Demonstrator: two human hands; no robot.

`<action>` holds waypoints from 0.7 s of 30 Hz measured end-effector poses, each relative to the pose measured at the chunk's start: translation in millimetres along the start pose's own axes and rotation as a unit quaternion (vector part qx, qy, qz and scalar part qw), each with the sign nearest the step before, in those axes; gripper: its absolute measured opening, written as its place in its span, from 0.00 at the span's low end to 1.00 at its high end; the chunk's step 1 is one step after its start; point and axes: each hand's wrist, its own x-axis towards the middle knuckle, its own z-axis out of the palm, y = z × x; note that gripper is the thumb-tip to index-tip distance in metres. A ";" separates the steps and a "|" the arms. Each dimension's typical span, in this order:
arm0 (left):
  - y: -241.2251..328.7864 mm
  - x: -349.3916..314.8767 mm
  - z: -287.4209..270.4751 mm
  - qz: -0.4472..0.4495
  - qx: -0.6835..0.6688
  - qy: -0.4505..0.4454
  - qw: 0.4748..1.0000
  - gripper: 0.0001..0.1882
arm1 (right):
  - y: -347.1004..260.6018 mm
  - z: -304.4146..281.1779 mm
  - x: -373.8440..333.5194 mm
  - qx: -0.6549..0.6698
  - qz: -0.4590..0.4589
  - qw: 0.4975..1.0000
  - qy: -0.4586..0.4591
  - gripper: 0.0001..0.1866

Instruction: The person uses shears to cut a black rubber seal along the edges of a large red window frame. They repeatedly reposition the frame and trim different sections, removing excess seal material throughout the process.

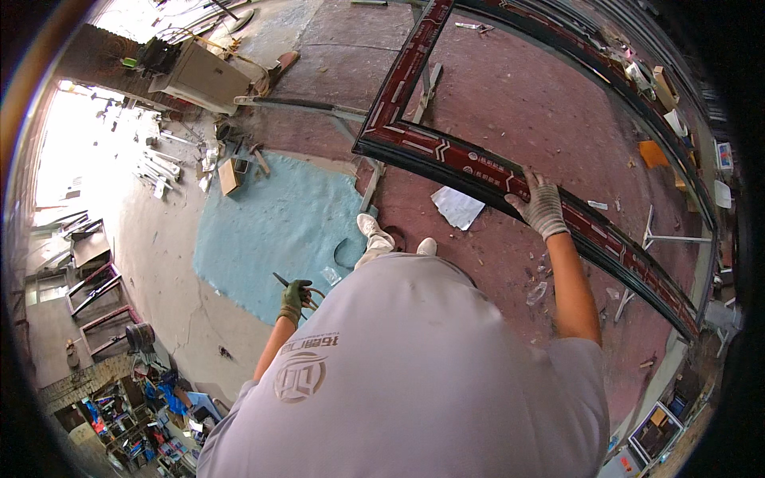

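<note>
A large window or door frame (442,150) in dark profile with maroon printed film stretches from the upper middle to the right, raised above the floor on metal supports. My right hand (543,209), in a pale striped glove, is closed over the frame's near bar, thumb on the near side and fingers across the top. Down by my left side, my left hand (295,300) in a dark green glove is closed around a thin dark tool (280,280) with a pointed tip. A curved hose or cord (316,294) shows beside that hand; the tool's exact kind is unclear.
A blue mat (271,231) covers the floor at left, with a small wooden box (230,176) and a hammer (260,159) near its far edge. White paper (457,208) lies below the frame. A metal cabinet (203,77) stands far left; cluttered tools (131,414) fill the lower left.
</note>
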 end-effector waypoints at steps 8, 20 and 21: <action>-3.5 7.6 -1.0 -0.049 0.027 -0.019 0.998 0.15 | -0.4 5.3 -14.6 0.066 -0.042 0.991 0.111 0.43; 21.6 -10.8 30.7 -0.050 0.014 0.023 0.998 0.14 | 5.0 -18.5 -35.3 0.016 0.065 0.998 -0.010 0.49; 23.3 -11.9 31.0 -0.054 0.028 0.027 0.998 0.13 | 7.8 -18.8 -32.7 0.011 0.061 0.998 -0.015 0.51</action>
